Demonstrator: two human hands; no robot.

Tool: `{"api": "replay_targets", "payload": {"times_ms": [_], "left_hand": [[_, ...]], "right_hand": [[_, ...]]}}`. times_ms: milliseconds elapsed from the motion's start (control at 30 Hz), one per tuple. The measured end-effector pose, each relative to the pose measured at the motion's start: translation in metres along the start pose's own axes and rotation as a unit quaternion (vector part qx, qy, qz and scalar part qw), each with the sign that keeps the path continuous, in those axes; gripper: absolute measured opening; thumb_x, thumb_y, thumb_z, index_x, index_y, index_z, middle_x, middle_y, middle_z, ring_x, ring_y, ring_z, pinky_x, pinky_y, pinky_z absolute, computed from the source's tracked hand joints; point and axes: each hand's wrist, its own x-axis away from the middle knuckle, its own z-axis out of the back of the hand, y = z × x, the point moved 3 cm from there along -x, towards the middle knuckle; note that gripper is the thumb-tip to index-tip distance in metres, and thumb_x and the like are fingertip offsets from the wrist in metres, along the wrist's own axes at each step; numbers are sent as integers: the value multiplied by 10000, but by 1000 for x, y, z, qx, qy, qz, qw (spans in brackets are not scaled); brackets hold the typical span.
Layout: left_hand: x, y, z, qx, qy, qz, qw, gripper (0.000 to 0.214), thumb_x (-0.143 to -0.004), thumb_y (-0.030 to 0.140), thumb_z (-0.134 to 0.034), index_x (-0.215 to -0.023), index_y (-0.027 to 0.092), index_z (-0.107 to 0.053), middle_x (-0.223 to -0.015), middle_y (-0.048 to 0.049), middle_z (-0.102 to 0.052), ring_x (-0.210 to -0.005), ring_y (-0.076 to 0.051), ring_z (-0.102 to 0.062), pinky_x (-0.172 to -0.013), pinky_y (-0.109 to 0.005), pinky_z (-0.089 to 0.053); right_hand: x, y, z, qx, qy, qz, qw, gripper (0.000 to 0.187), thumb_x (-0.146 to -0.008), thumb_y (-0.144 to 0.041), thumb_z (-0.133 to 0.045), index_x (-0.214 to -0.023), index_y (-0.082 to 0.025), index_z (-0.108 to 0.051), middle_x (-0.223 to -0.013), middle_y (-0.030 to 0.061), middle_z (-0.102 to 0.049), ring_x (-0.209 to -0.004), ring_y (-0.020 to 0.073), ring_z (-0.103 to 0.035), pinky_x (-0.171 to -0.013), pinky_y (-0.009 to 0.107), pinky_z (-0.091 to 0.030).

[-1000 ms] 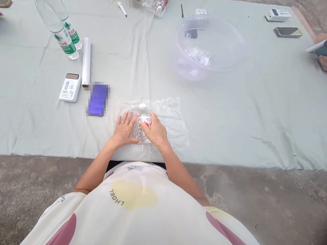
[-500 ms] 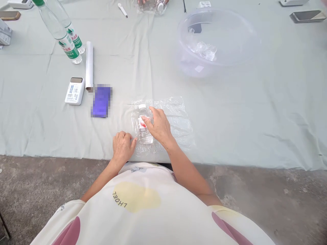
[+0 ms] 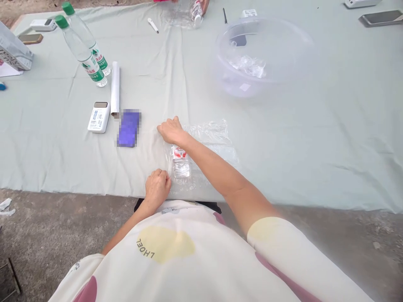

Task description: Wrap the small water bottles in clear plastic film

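A small clear water bottle (image 3: 181,164) with a red and white label lies on a sheet of clear plastic film (image 3: 217,134), close to the table's front edge. My right hand (image 3: 171,129) reaches over the bottle's cap end, hiding the cap. Its fingers are closed at the film's far left corner, pinching the film. My left hand (image 3: 158,184) rests at the near left edge of the film, left of the bottle's base, its fingers curled and closed on the film's edge.
A translucent basin (image 3: 226,84) holding crumpled clear plastic stands at back right. Left are two tall green-capped bottles (image 3: 94,73), a white roll (image 3: 115,88), a white power bank (image 3: 98,117) and a purple packet (image 3: 129,129). Across the table, another person's hand (image 3: 204,6) holds a bottle.
My right hand has moved from the bottle's side to the film's far left corner, and its fingers have closed. My left hand stays at the near left edge, fingers curled tighter. The view shifted slightly.
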Motion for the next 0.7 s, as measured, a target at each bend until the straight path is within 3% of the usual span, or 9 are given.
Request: {"api": "replay_targets", "payload": {"times_ms": [167, 267, 367, 467, 567, 700], "left_hand": [[2, -4, 2, 198, 48, -11, 979, 80, -861, 183, -507, -790, 207, -535, -1062, -54, -673, -756, -142, -629, -719, -317, -522], [3, -1, -1, 238, 100, -50, 965, 107, -862, 174, -498, -762, 212, -504, -1200, -86, -662, -949, -170, -677, -802, -341, -566], [6, 9, -3, 190, 176, -133, 957, 131, -878, 133, -470, -777, 209, -506, -1288, -118, -637, -1228, -204, -594, -952, -386, -545], [7, 23, -7, 129, 210, -232, 941, 179, -914, 103, -426, -805, 201, -528, -1277, -126, -650, -1251, -187, -585, -975, -362, -541], [6, 40, -10, 58, 213, -322, 921, 213, -916, 75, -419, -808, 198, -557, -1239, -101, -682, -1244, -197, -592, -1013, -381, -517], [1, 65, -17, -29, 181, -400, 898, 159, -925, 131, -471, -893, 191, -614, -1276, -94, -675, -1272, -234, -570, -1058, -444, -462]], "right_hand": [[19, 30, 10, -93, 94, 62, 989, 382, -868, -17, -426, -975, -184, -753, -1001, 114, -686, -1006, 267, -549, -830, 400, -420], [42, 53, 5, -158, 132, 57, 977, 358, -911, -107, -414, -967, -195, -757, -1007, 99, -683, -975, 245, -565, -806, 371, -450], [64, 72, -9, -248, 174, 47, 952, 353, -925, -157, -401, -974, -212, -746, -1048, 70, -688, -946, 204, -608, -866, 356, -467], [79, 87, -26, -322, 210, 24, 923, 338, -891, -161, -411, -937, -213, -742, -1043, 51, -706, -955, 182, -637, -895, 339, -481], [88, 99, -43, -345, 230, 0, 910, 364, -857, -149, -398, -949, -213, -745, -1052, 41, -728, -995, 178, -649, -920, 337, -485], [96, 108, -57, -311, 226, 8, 923, 394, -852, -138, -387, -999, -204, -746, -1102, 47, -737, -1088, 186, -636, -1001, 368, -456]]}}
